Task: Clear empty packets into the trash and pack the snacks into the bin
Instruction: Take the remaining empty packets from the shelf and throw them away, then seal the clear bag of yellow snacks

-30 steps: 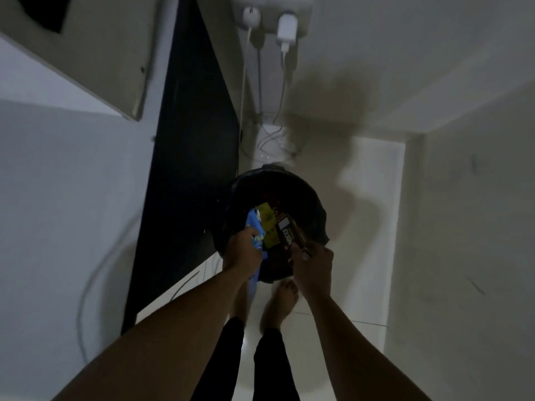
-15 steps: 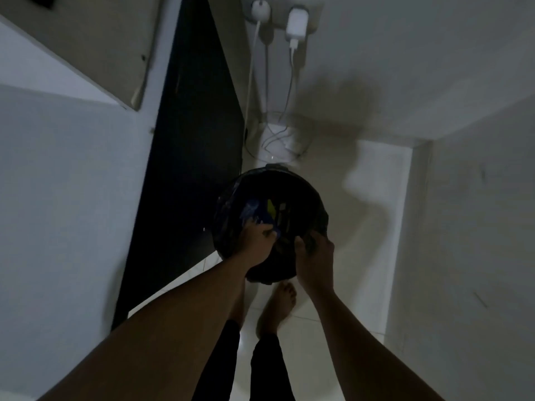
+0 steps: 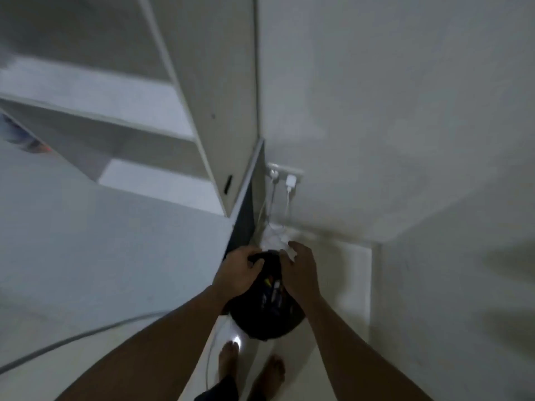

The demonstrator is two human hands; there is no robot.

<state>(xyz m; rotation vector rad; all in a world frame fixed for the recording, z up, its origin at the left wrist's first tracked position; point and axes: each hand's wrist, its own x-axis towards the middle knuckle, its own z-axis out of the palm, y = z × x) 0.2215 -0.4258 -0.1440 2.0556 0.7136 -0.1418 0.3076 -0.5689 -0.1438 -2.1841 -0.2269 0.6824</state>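
Trash stage, apparently near done: you are gripping the rim of the black trash bag (image 3: 269,319), sitting on the floor (image 3: 347,285), left hand (image 3: 236,274) and right hand (image 3: 302,274) both curled on it, packets (image 3: 272,285) lying inside; snack packing seemingly remaining.

No text, label or number is legible anywhere here

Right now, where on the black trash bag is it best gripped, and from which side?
Grip the black trash bag at its top rim, from above, as the left hand and right hand do. Below, it bulges round and smooth, likely giving fingers little to pinch.
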